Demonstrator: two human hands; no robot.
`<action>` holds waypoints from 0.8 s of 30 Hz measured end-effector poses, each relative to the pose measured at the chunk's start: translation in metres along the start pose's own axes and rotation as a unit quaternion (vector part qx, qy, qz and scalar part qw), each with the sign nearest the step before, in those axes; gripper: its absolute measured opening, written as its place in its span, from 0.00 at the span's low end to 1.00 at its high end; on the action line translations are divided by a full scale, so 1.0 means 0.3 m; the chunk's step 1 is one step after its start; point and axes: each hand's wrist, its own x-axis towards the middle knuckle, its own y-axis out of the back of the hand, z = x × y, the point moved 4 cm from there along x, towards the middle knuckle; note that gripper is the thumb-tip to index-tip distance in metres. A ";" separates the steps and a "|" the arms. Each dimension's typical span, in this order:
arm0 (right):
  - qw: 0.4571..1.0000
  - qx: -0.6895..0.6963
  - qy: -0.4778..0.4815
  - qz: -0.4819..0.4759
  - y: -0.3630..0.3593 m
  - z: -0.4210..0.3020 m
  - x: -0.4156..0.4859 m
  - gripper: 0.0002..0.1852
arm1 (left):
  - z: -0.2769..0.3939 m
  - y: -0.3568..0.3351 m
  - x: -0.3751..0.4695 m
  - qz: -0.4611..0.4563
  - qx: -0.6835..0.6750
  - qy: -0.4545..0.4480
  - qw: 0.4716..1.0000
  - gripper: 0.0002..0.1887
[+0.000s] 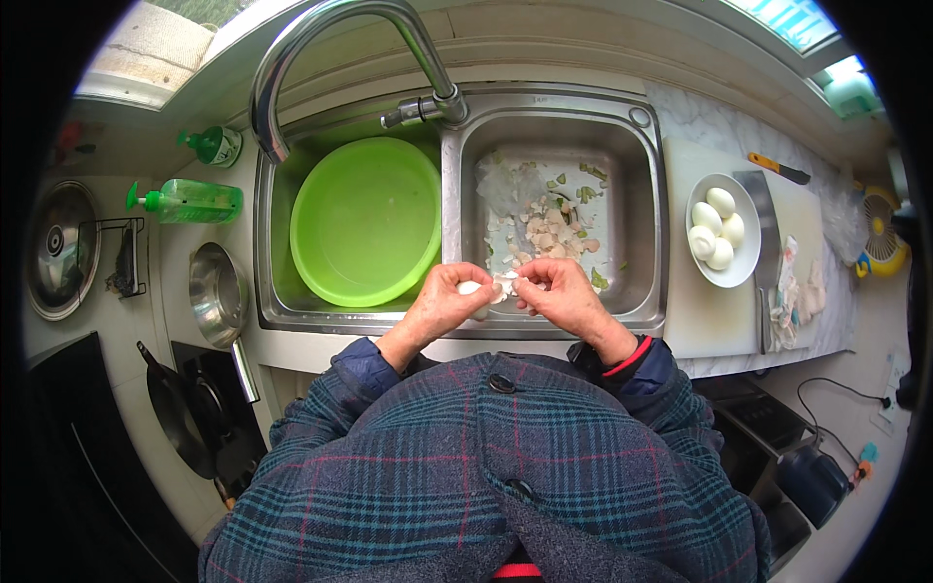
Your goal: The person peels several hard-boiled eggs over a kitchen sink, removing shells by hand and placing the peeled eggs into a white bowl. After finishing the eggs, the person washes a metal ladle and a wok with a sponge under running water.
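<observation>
My left hand [453,299] holds a partly peeled boiled egg [469,288] above the near rim of the double steel sink. With thumb and fingertips, my right hand [557,291] pinches loose eggshell [504,284] at the egg's right side. Below and beyond the hands, the right basin [630,218] holds a heap of broken eggshells [557,233], green vegetable scraps [587,194] and a clear plastic bag [503,182]. In the left basin sits a green plastic basin [364,218]. Several peeled eggs [720,202] lie in a white bowl [754,233] to the right.
The faucet [342,11] arches over the left basin. A cleaver [759,240] and a yellow-handled knife [778,168] lie at the white cutting board [707,328]. Left of the sink are a green pump bottle [200,201] and a steel saucepan [219,295].
</observation>
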 end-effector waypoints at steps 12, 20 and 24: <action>0.996 0.084 -0.022 0.018 -0.003 -0.155 -0.073 0.08 | 0.074 0.012 -0.059 -0.074 -0.050 -0.054 0.995 0.12; 0.882 -0.074 0.463 -0.049 -0.069 -0.701 -0.425 0.09 | 0.033 0.037 -0.043 -0.070 -0.188 -0.014 0.980 0.17; 0.732 0.091 0.654 -0.167 -0.081 -0.793 -0.490 0.07 | 0.020 0.037 -0.041 -0.075 -0.189 0.002 0.979 0.16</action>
